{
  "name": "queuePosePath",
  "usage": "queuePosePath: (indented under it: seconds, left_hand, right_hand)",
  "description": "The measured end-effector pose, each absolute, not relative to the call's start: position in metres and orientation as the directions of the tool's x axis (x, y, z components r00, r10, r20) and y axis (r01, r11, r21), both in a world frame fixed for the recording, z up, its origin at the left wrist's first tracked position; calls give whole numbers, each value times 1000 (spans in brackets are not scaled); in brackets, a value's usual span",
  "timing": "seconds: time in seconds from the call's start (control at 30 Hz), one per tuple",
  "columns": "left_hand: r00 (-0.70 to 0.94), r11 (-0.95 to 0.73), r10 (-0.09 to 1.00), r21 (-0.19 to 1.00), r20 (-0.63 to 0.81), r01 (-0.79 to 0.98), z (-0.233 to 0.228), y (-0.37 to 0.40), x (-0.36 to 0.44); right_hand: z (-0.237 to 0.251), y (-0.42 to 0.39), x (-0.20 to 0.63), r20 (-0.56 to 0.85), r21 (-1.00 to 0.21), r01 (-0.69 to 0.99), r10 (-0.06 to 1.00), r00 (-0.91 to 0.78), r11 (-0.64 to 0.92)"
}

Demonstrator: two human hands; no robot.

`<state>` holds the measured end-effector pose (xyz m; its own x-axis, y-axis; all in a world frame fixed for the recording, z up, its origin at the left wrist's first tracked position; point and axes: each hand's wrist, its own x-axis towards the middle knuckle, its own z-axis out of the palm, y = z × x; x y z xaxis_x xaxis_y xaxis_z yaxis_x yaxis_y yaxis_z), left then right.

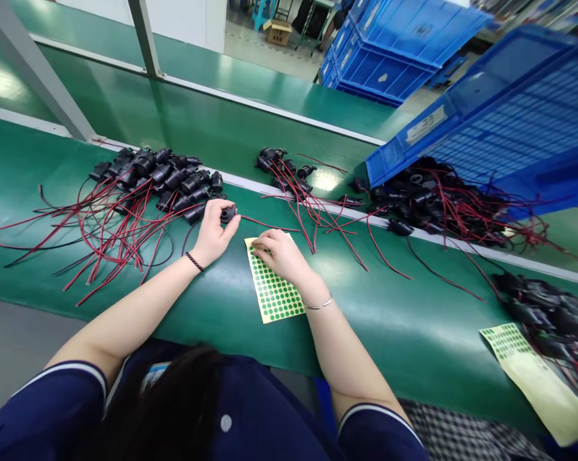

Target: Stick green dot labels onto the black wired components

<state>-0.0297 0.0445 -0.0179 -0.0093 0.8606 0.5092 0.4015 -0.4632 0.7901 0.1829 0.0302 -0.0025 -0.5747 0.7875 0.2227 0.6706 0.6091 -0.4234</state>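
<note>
Two hands at work on the green bench [375, 333]: left hand [213, 232] pinches one black connector [228, 213] at the edge of the wired pile [139, 192]; right hand [280, 253] presses fingertips, closed on nothing I can make out, onto the green dot sticker sheet [273, 288]. Risk, as I judge it: the trailing red lead [269, 225] lies just beside the sheet and could drag or crease it, or a dot could stick crooked.

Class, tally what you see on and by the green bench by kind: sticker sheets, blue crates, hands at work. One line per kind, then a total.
Sticker sheets: 2, the near sheet and the far sheet
Blue crates: tipped crate, plus a stack too merged to count
Hands: 2, left hand, right hand
Total countable: 5
</note>
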Motion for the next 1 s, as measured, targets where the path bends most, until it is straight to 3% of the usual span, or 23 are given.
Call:
queuePosePath:
  seconds: [0.07,0.17,0.3,0.47,1.0]
  left_hand:
    - [149,-485,862,700,485,524,-15,42,-31]
    - [388,-507,860,641,331,577,-13,38,-30]
    - [557,-517,818,613,148,597,-14,36,-28]
    - [570,-480,820,604,51,637,-13,35,-27]
    - [444,-363,895,662,50,656,-9,30,-21]
  right_hand:
    - [-9,27,182,193,-395,691,790,-582,606]
    - [-13,26,179,182,-371,705,792,-583,605]
    - [-16,25,179,190,-411,698,804,-563,586]
    - [-23,23,179,206,-457,673,806,-555,581]
    - [-25,22,174,244,-502,674,837,-490,541]
